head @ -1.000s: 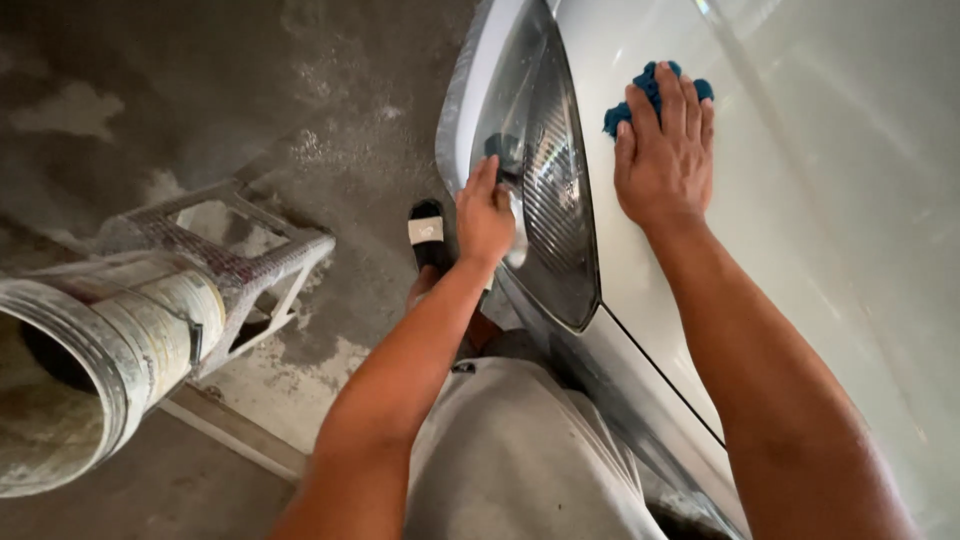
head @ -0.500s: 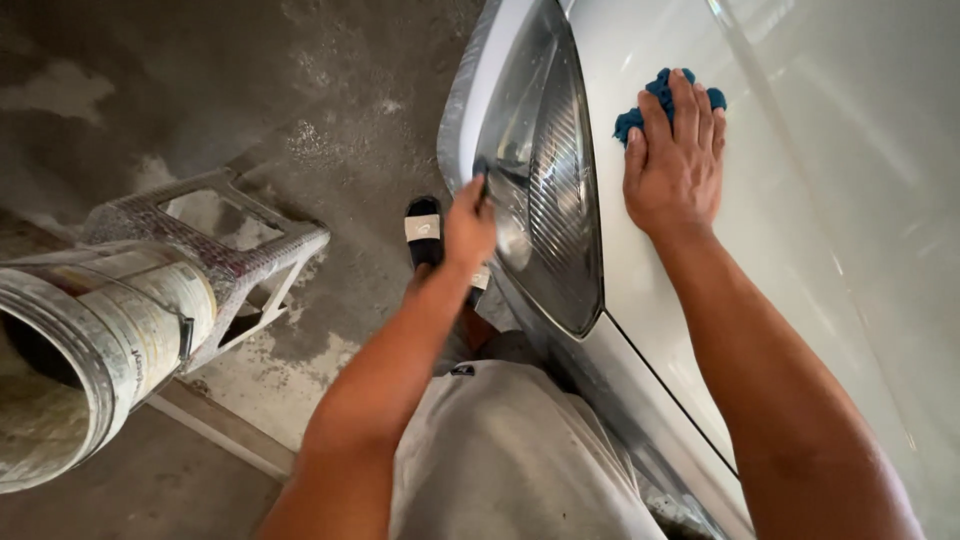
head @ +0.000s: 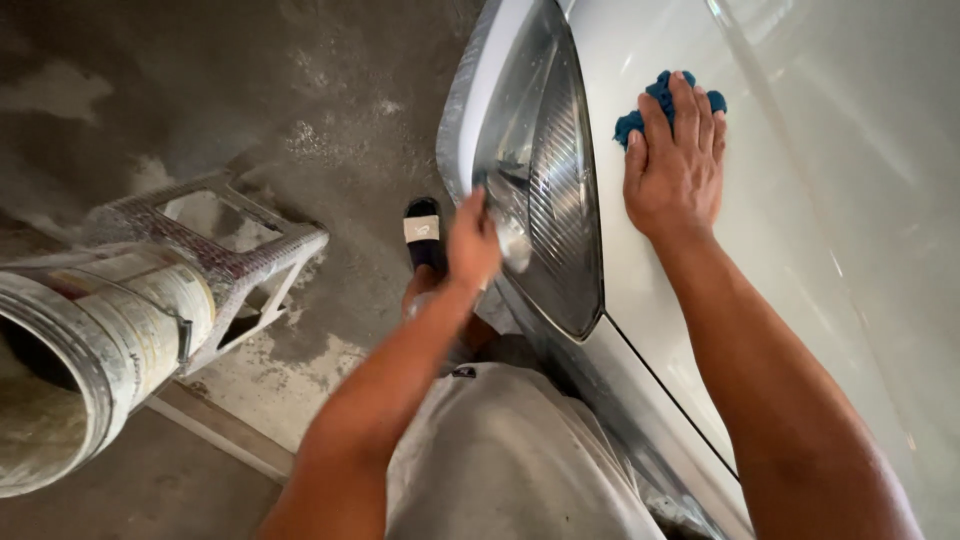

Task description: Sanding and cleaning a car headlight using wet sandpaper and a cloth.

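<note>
Blue cloth (head: 652, 102) lies bunched on the silver car panel (head: 800, 230), pinned under the fingertips of the right hand (head: 675, 170), which rests flat with fingers together. Beside it, the left hand (head: 472, 245) presses against the lower part of the headlight (head: 545, 180), fingers curled around something too blurred to identify.

The left hand (head: 472, 245) rubs the headlight (head: 545, 190) while the right hand (head: 676, 170) presses a blue cloth (head: 650, 98) on the car body (head: 800, 220).

a garage or car workshop: stained concrete floor (head: 300, 90), silver car (head: 800, 200), paint-spattered bucket (head: 80, 370).
</note>
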